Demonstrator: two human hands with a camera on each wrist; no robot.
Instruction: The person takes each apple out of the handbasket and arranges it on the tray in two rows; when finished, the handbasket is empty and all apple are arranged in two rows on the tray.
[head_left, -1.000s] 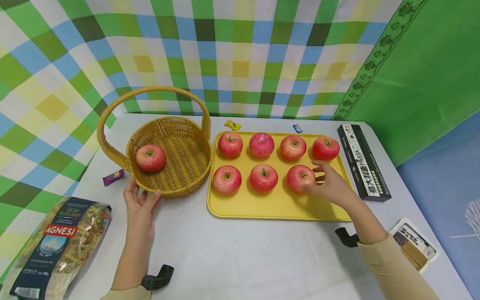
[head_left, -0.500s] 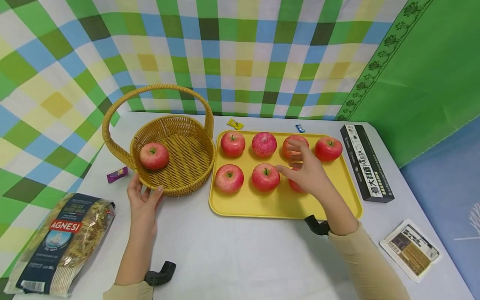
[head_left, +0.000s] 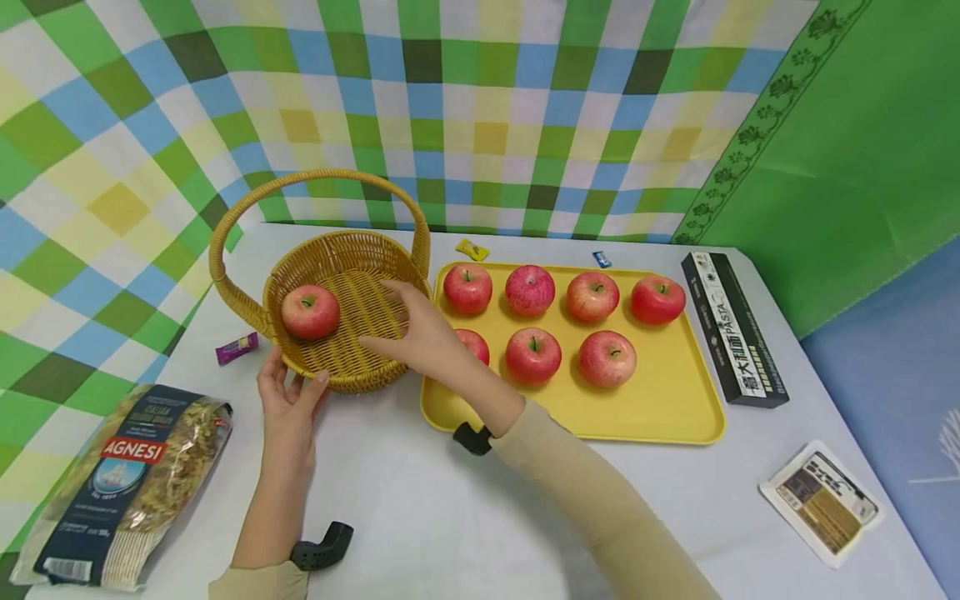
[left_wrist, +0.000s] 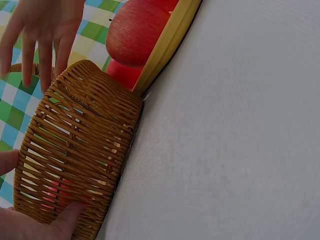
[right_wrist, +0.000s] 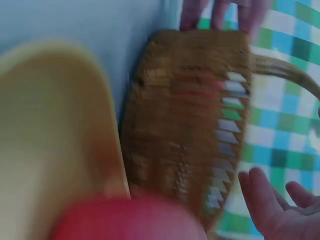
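A round brown wicker basket [head_left: 375, 379] with a tall hoop handle stands at the left, one red apple [head_left: 311, 312] lying inside it. My left hand [head_left: 288, 408] holds the basket's near left side; in the left wrist view its thumb [left_wrist: 67, 220] lies against the woven wall. Over the right part of the basket hovers my right hand [head_left: 423, 333], fingers spread and nothing in them. Right beside the basket is a yellow tray [head_left: 660, 408] bearing several red apples [head_left: 533, 356] in two rows. My right forearm partly hides the front-left apple [head_left: 474, 343].
A bag of Agnesi pasta [head_left: 123, 487] lies front left, near a purple wrapped sweet [head_left: 237, 348]. Behind the tray are a yellow sweet [head_left: 472, 249] and a blue one [head_left: 602, 259]. On the right lie a black pasta box [head_left: 735, 329] and a white packet [head_left: 821, 502].
My right hand has swept left from the tray's right-hand apples to above the basket, carrying nothing. My left hand stays at the basket. The apples keep their places.
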